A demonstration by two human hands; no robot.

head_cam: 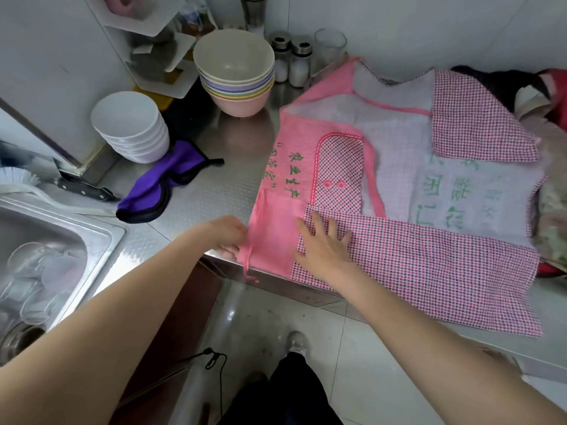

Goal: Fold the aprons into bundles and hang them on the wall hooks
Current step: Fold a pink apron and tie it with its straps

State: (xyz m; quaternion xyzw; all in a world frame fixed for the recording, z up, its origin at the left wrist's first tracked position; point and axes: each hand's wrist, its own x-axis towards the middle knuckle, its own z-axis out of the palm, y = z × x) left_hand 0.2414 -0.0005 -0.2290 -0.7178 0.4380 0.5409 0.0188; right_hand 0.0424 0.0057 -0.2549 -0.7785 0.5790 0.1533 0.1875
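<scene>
A pink apron (395,167) with checked sleeves, a checked pocket and green lettering lies spread on the steel counter (227,185), its sleeves folded inward. My left hand (227,236) pinches the apron's lower left corner at the counter's front edge, where a pink tie string hangs down. My right hand (325,243) rests flat, fingers spread, on the near checked sleeve. No wall hooks are in view.
A purple cloth (159,185) lies left of the apron. Stacked white bowls (132,127) and coloured bowls (234,72) stand behind it, with shakers (291,61) and a glass (329,44). A sink (46,259) and a knife (76,185) are at left. More fabric (549,210) is piled at right.
</scene>
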